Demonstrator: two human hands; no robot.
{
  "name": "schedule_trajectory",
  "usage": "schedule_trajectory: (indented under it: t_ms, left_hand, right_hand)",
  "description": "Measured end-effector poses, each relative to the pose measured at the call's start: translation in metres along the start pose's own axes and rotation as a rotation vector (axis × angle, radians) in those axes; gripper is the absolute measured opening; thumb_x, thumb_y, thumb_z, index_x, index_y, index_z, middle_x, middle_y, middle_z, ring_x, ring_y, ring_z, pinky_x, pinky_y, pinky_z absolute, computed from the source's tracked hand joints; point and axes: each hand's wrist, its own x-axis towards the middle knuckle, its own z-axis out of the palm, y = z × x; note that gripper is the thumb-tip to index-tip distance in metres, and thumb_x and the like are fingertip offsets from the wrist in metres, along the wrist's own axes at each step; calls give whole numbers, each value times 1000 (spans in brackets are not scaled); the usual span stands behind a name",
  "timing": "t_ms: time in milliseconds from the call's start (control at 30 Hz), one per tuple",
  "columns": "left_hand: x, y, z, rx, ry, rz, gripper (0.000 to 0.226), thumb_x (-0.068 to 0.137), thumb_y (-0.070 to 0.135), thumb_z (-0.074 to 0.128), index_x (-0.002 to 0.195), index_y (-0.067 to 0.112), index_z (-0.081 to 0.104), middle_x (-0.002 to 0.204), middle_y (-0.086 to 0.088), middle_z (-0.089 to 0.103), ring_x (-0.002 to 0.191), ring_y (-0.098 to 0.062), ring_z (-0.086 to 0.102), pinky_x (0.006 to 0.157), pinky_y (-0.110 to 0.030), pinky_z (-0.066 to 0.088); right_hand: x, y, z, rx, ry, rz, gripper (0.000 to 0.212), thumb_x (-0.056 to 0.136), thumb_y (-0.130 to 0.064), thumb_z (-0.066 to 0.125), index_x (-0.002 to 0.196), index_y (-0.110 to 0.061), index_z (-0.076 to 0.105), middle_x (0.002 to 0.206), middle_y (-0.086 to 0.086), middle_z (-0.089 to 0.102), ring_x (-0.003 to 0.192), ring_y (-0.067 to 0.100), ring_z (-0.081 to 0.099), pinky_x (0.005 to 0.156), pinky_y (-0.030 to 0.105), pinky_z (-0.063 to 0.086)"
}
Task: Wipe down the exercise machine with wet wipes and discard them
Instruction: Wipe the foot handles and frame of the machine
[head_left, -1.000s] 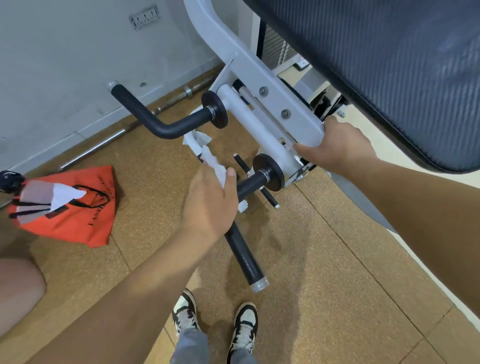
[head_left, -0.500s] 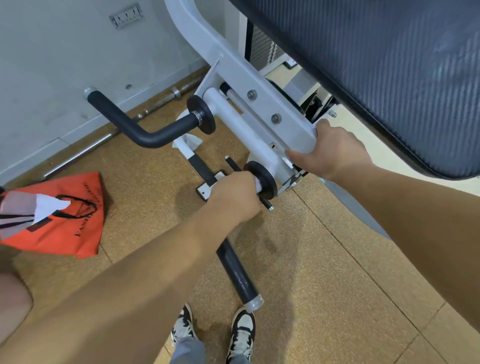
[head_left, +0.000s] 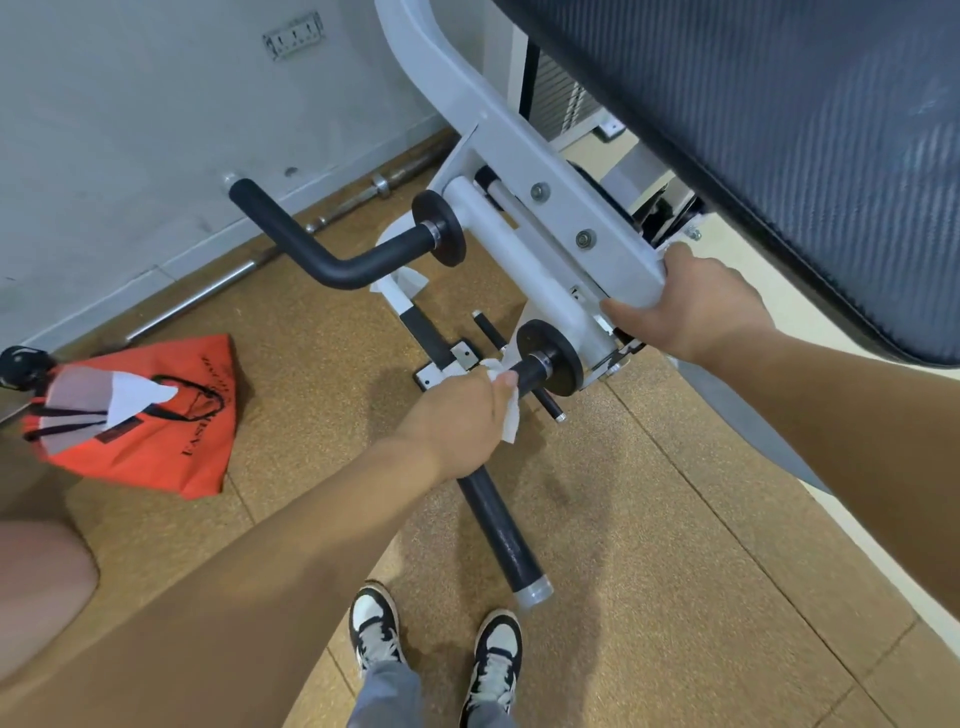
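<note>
Wipes packet (head_left: 78, 410) on orange bag (head_left: 171, 457)

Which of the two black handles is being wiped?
The nearer handle: the left hand grips it through a white wipe. The far handle is untouched.

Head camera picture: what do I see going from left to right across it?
Orange bag → bent black handle → left hand gripping the wipe → black disc → right hand gripping the white frame.
</note>
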Motion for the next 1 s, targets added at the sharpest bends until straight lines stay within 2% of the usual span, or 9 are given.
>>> schedule_trajectory:
  t_ms: [100, 167, 233, 333, 467, 600, 767, 900, 1000]
  left_hand:
    - [-19, 1, 6, -77, 68, -151, 43, 111, 35, 19, 93, 15, 53, 64, -1, 55, 56, -19, 55, 51, -28, 40]
    - [-36, 6, 22, -325, 226, -318, 53, 110, 40, 20, 85, 9, 56, 62, -2, 57, 55, -22, 59, 48, -26, 39]
    - [-50, 21, 42, -523, 448, -443, 45, 110, 37, 24, 92, 8, 55, 62, 0, 55, 55, -25, 59, 48, -25, 36]
    - [-68, 49, 61, -601, 611, -560, 37, 110, 29, 28, 95, 5, 52, 57, -2, 50, 44, -14, 46, 42, -24, 32]
    - [-98, 61, 79, -630, 584, -595, 44, 110, 33, 23, 100, 6, 56, 58, -2, 57, 44, -11, 51, 39, -19, 33]
    - [-144, 78, 96, -519, 452, -523, 40, 107, 39, 18, 101, 20, 53, 61, 2, 59, 51, -10, 58, 44, -19, 35]
    - [-184, 59, 88, -497, 181, -443, 46, 108, 42, 21, 73, 27, 48, 57, 1, 57, 45, -4, 53, 45, -17, 39]
    - [-153, 9, 47, -534, 280, -550, 30, 109, 34, 32, 111, 14, 53, 79, -4, 66, 61, -17, 63, 49, -29, 46]
    - [-97, -7, 5, -401, 296, -473, 15, 109, 28, 37, 112, 15, 43, 76, -4, 61, 61, -19, 60, 47, -28, 40]
  right_hand:
    - [0, 0, -1, -9, -11, 4, 66, 85, -78, 57, 108, -17, 45, 84, 2, 57, 75, 23, 55, 65, 37, 45]
    - [-1, -1, -1, -13, -13, 0, 66, 86, -78, 57, 109, -17, 45, 84, 2, 57, 75, 23, 55, 65, 38, 45]
    - [-2, -2, -2, -15, -7, -5, 65, 87, -76, 57, 109, -17, 44, 84, 3, 56, 72, 21, 53, 64, 38, 45]
    - [-5, -3, -3, -22, 4, -17, 64, 87, -75, 57, 108, -15, 45, 83, 4, 56, 72, 21, 53, 64, 38, 45]
    - [-7, -3, -4, -42, 10, -17, 67, 87, -76, 56, 109, -13, 46, 84, 6, 58, 73, 25, 56, 66, 41, 49]
    - [-9, -4, -4, -56, 30, -30, 68, 88, -75, 55, 112, -12, 45, 83, 7, 58, 72, 24, 55, 63, 39, 47]
    - [-12, -3, -4, -32, 52, -42, 68, 87, -76, 56, 112, -13, 47, 83, 5, 58, 70, 22, 54, 62, 37, 44]
    - [-11, -2, -3, -22, 68, -52, 70, 85, -77, 56, 113, -13, 50, 83, 5, 61, 70, 23, 57, 62, 37, 49]
    - [-6, 1, 1, -18, 69, -43, 71, 84, -78, 56, 114, -14, 51, 83, 4, 62, 71, 23, 59, 65, 39, 55]
